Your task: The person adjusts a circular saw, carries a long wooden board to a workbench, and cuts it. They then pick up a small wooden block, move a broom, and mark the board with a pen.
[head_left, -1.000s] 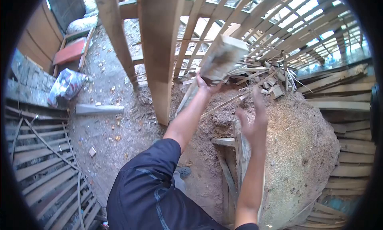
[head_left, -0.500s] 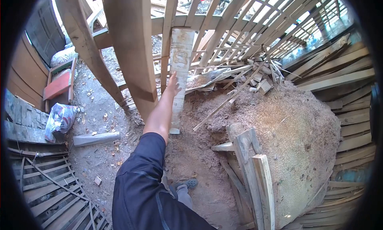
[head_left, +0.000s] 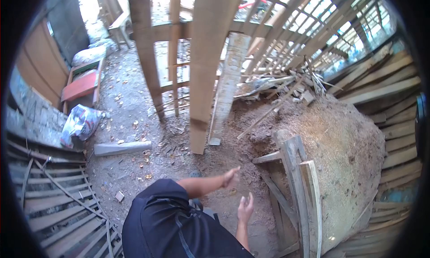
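Observation:
My left hand [head_left: 231,177] is in front of my body, slightly blurred, its fingers stretched out and holding nothing. Just below and to its right is my right hand [head_left: 245,208], fingers apart and also bare. The two hands are close but do not touch. Ahead of them a wide brown plank [head_left: 206,88] stands upright near the slatted wooden fence, its lower end by the ground. Beside it leans a narrower whitish, weathered board [head_left: 229,83]. To the right of my hands is a wooden frame of posts [head_left: 293,168].
A large sawdust-like heap [head_left: 340,168] fills the right side. Wood offcuts [head_left: 307,94] lie behind it. At left are a squared wooden beam [head_left: 123,148] on the dirt, a stuffed plastic bag [head_left: 82,125] and a red panel [head_left: 80,86]. Slatted fence [head_left: 286,38] runs along the back.
My left hand has drawn back from beside the whitish board towards my body. My right hand has come into view. The view has shifted, and the wide plank appears closer to the whitish board.

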A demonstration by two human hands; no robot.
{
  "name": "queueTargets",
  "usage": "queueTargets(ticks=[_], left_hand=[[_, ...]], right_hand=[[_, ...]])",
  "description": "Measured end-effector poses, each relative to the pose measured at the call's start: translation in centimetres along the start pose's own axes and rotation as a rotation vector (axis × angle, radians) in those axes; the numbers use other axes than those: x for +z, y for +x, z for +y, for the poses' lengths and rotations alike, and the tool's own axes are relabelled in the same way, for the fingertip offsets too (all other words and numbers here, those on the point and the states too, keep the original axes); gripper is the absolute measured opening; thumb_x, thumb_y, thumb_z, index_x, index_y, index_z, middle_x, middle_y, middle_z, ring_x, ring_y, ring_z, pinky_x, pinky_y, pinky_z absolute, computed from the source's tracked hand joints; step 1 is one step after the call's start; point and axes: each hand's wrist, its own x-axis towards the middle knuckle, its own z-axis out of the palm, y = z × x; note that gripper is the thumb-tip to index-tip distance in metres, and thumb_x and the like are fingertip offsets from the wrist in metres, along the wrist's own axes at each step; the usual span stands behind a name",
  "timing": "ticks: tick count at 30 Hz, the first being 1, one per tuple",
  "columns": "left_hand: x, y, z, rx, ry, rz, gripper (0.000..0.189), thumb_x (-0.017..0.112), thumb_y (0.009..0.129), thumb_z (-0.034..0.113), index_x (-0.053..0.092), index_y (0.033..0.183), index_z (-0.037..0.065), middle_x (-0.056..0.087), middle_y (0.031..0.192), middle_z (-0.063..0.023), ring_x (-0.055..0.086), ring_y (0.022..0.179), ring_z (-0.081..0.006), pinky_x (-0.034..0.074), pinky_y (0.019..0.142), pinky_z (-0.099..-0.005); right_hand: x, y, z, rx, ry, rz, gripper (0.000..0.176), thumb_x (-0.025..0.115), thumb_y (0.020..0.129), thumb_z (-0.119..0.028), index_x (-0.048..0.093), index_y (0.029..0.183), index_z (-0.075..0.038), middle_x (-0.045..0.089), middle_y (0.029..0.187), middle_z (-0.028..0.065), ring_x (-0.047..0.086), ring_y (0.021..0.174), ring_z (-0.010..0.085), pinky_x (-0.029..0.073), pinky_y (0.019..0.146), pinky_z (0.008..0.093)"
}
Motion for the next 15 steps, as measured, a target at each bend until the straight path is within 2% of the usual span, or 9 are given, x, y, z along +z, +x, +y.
queueTargets(ticks=[1,2,3,4,6,7,8,10,15], left_hand=[[0.0,-3.3,-3.1,-0.047,-0.047,-0.032,0.077,0.043,0.094,0.074,0.05,0.136,0.01,0.059,0.125,-0.0163,0.052,0.12,-0.0275,0.043,0.103,-0.0443],[-0.6,-5.8,-6.0,-0.024,-0.153,-0.12,0.076,0.039,0.094,0.077,0.064,0.119,0.009,0.07,0.102,-0.011,0.068,0.095,-0.0221,0.055,0.086,-0.0393],[-1.8,-7.5,-8.6,-0.004,-0.17,-0.11,0.076,0.039,0.094,0.077,0.064,0.119,0.009,0.07,0.102,-0.011,0.068,0.095,-0.0221,0.055,0.086,-0.0393],[-3.1,-8.8,-11.4,0.104,-0.119,-0.22,0.075,0.04,0.095,0.074,0.052,0.135,0.011,0.061,0.124,-0.0143,0.058,0.116,-0.0277,0.047,0.098,-0.0438],[-5.9,-10.6,-15.8,0.233,-0.076,-0.311,0.08,0.041,0.096,0.071,0.041,0.152,0.013,0.051,0.147,-0.0176,0.049,0.136,-0.0332,0.04,0.11,-0.0484],[-8.0,-10.5,-16.7,0.291,-0.15,-0.505,0.082,0.042,0.096,0.071,0.033,0.156,0.015,0.04,0.153,-0.0174,0.04,0.142,-0.035,0.035,0.113,-0.0496],[-9.6,-10.8,-17.1,0.35,-0.217,-0.704,0.085,0.042,0.095,0.071,0.024,0.159,0.017,0.029,0.16,-0.0172,0.031,0.147,-0.0368,0.03,0.116,-0.0509],[-12.7,-13.0,-19.7,0.413,-0.291,-0.897,0.09,0.043,0.095,0.071,0.016,0.163,0.019,0.018,0.167,-0.0169,0.022,0.152,-0.0386,0.025,0.119,-0.0521],[-12.1,-27.3,-17.4,0.131,-0.014,-0.372,0.09,0.036,0.093,0.079,0.039,0.155,0.014,0.036,0.158,-0.0199,0.036,0.145,-0.0337,0.033,0.114,-0.0475]], right_hand=[[1.4,-0.1,-2.5,-0.172,-0.078,-0.051,0.051,0.062,0.097,-0.017,0.049,0.141,0.004,0.057,0.139,0.0261,0.058,0.126,0.0369,0.047,0.104,0.0405],[3.0,-1.7,-7.7,-0.168,-0.013,-0.128,0.048,0.058,0.098,-0.02,0.052,0.14,0.002,0.057,0.139,0.0257,0.056,0.129,0.0375,0.045,0.106,0.0433],[4.2,-4.5,-11.4,-0.155,0.05,-0.207,0.047,0.054,0.099,-0.024,0.054,0.139,0.0,0.057,0.14,0.0253,0.054,0.131,0.0381,0.043,0.108,0.0461],[5.8,-6.6,-9.9,-0.161,0.051,-0.235,0.047,0.054,0.099,-0.024,0.054,0.139,0.0,0.057,0.14,0.0253,0.054,0.131,0.0381,0.043,0.108,0.0461],[8.6,-10.5,-7.8,-0.638,-0.191,-0.249,0.052,0.041,0.102,-0.034,0.054,0.14,-0.003,0.053,0.144,0.0244,0.046,0.138,0.0395,0.035,0.113,0.0518],[9.3,-12.7,-8.3,-0.832,-0.239,-0.256,0.057,0.033,0.103,-0.04,0.053,0.142,-0.004,0.05,0.147,0.0238,0.042,0.141,0.0409,0.03,0.116,0.0545],[10.1,-14.0,-8.0,-0.852,-0.225,-0.273,0.057,0.033,0.103,-0.04,0.053,0.142,-0.004,0.05,0.147,0.0238,0.042,0.141,0.0409,0.03,0.116,0.0545],[11.7,-17.0,-7.1,-1.035,-0.133,-0.171,0.056,0.033,0.103,-0.039,0.053,0.142,-0.004,0.048,0.149,0.0241,0.042,0.14,0.0421,0.03,0.115,0.0543],[12.8,-24.5,-4.6,-1.111,-0.172,-0.104,0.057,0.032,0.105,-0.046,0.044,0.15,-0.013,0.042,0.153,0.0264,0.04,0.14,0.0485,0.033,0.112,0.0609]])
